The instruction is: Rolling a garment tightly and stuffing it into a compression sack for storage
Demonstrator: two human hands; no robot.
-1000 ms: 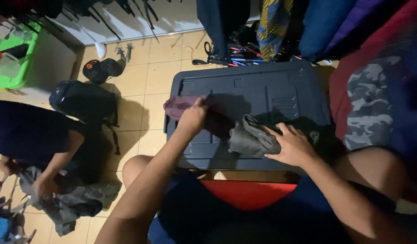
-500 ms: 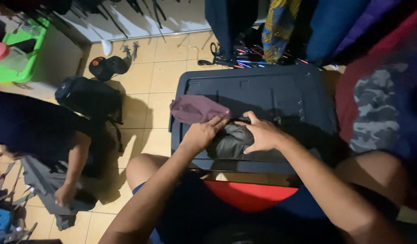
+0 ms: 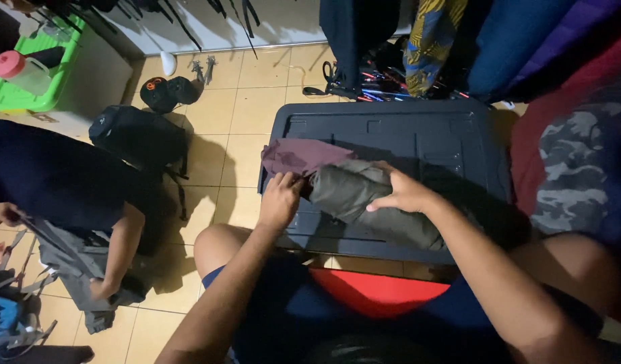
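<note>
Olive-grey garment (image 3: pixel 364 199), rolled into a thick bundle, lies slantwise across the dark plastic lid (image 3: pixel 418 131) of a storage box, which serves as the surface in front of the seated person. Right hand (image 3: pixel 405 192) rests on top of the roll with fingers spread and pressed flat into the cloth, a grip that holds it down rather than pinches it. Left hand (image 3: pixel 280 199) sits at the roll's left end, fingers curled against the fabric edge; whether they close on the cloth cannot be told. Just behind that hand, touching the roll, lies a folded maroon garment (image 3: pixel 300 155) on the same lid. Beyond the box hang dark clothes and a patterned yellow-blue cloth (image 3: pixel 428 40). To the right is a camouflage fabric (image 3: pixel 566 168) on red bedding. On the tiled floor (image 3: pixel 246 108) to the left stand a black backpack (image 3: pixel 139 138) and a green tub (image 3: pixel 27 81), and another person (image 3: pixel 54 182) in a dark shirt bends over grey clothing (image 3: pixel 75 263).
</note>
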